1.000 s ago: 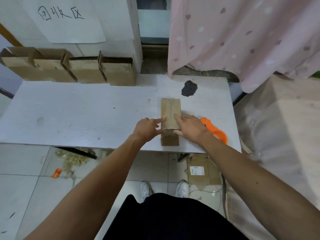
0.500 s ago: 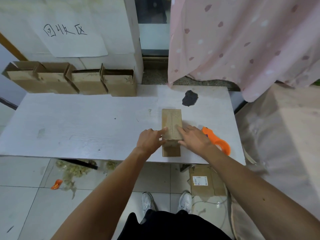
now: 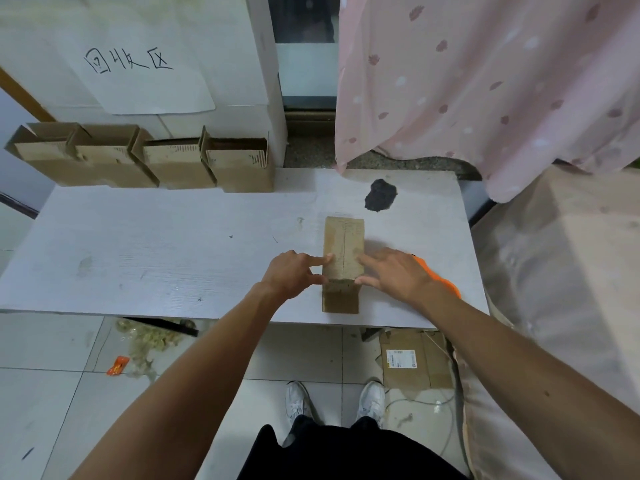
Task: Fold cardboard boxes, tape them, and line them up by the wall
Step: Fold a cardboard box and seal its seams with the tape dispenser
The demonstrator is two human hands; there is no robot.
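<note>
A small brown cardboard box (image 3: 343, 242) stands on the white table (image 3: 173, 244) near its front edge, its top flaps closed with a seam down the middle. My left hand (image 3: 294, 273) holds the box's left edge, index finger on top and thumb against the near side. My right hand (image 3: 391, 271) holds the right edge the same way, fingers on the top flap. An orange tape dispenser (image 3: 440, 280) lies on the table just behind my right wrist, mostly hidden. Several open folded boxes (image 3: 149, 161) stand in a row against the wall at the back left.
A black patch (image 3: 380, 195) marks the table behind the box. A pink curtain (image 3: 485, 81) hangs at the right. On the floor lie a flattened carton (image 3: 414, 363), a cable, scraps and an orange wrapper (image 3: 118, 365). A paper sign (image 3: 138, 64) hangs on the wall.
My head has tilted down a little, so the table sits lower in view. Both hands stay on the box's near end, with fingers pressing its top flaps.
</note>
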